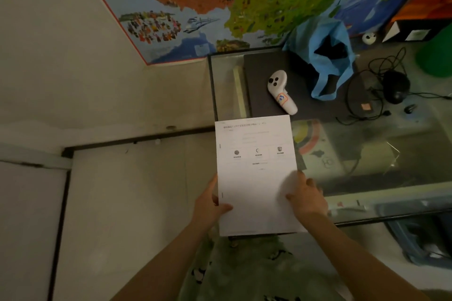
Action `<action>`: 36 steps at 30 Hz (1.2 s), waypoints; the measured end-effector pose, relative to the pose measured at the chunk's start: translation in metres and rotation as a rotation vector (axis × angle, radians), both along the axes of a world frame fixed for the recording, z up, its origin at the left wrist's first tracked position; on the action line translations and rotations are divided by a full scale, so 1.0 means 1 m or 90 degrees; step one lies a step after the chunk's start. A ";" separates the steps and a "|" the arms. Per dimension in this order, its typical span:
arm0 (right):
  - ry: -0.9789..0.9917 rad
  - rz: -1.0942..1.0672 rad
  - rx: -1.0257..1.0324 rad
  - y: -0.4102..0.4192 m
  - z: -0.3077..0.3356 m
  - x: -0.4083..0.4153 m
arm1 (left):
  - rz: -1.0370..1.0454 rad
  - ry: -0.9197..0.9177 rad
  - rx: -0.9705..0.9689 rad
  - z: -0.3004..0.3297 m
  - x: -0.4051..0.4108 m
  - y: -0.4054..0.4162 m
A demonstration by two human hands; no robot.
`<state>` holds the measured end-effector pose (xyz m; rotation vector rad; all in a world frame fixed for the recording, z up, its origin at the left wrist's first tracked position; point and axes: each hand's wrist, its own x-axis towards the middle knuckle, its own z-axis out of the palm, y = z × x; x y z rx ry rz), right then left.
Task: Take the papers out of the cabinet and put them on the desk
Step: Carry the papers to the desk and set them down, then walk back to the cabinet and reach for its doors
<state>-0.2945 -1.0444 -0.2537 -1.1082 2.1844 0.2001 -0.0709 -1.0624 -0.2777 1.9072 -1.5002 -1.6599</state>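
A stack of white printed papers (256, 173) is held in both hands at the middle of the view. My left hand (210, 203) grips its left edge, thumb on top. My right hand (307, 197) grips the right edge, thumb pressed on the sheet. The far half of the papers reaches over the left front corner of the glass-topped desk (367, 166). The white cabinet (117, 203) with dark-edged doors stands to the left, its doors looking closed.
On the desk lie a white game controller (281, 90) on a dark mat (264, 85), a blue fabric bag (327, 56), black cables and a mouse (395, 87). A colourful map (220, 2) hangs on the wall behind. A green object (437, 56) sits far right.
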 end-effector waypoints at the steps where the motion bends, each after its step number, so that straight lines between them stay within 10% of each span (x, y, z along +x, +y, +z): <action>1: 0.015 0.009 0.012 0.001 0.000 0.000 | -0.004 0.001 0.001 0.000 0.000 0.001; 11: 0.126 0.116 0.000 0.013 0.010 0.003 | -0.063 -0.081 -0.031 0.004 -0.002 0.019; 21: 0.045 0.328 -0.149 -0.030 0.048 0.086 | -0.123 -0.413 -0.240 0.040 0.061 -0.002; 36: -0.052 0.733 -0.301 -0.005 0.101 0.417 | 0.220 -0.664 -0.240 0.106 0.364 0.127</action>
